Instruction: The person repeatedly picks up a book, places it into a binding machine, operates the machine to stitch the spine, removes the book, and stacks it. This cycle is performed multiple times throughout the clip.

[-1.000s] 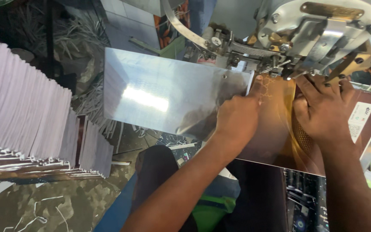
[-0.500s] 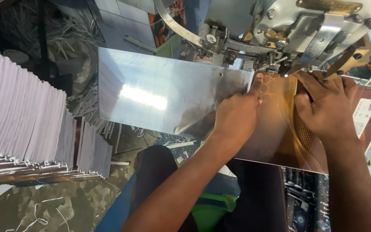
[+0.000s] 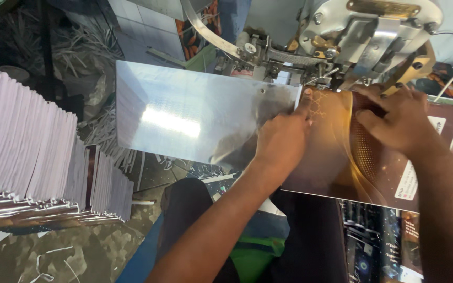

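Observation:
My left hand (image 3: 281, 139) presses flat on a glossy brown booklet cover (image 3: 336, 157) that lies over a shiny metal saddle plate (image 3: 184, 118), with a fingertip up near the stitching head (image 3: 342, 36) of the metal machine. My right hand (image 3: 397, 118) lies flat on the same booklet further right, fingers pointing left under the machine head. Both hands hold the booklet down against the plate. The point where the head meets the booklet is partly hidden by my fingers.
A tall leaning stack of pale finished booklets (image 3: 32, 152) stands at the left. More dark printed booklets (image 3: 378, 246) lie at the lower right. My legs in dark trousers (image 3: 226, 230) are below the plate. Wire scraps litter the floor (image 3: 53, 257).
The view has shifted slightly; both hands and the booklet sit a little lower and further right under the machine head. The grip on the booklet is unchanged.

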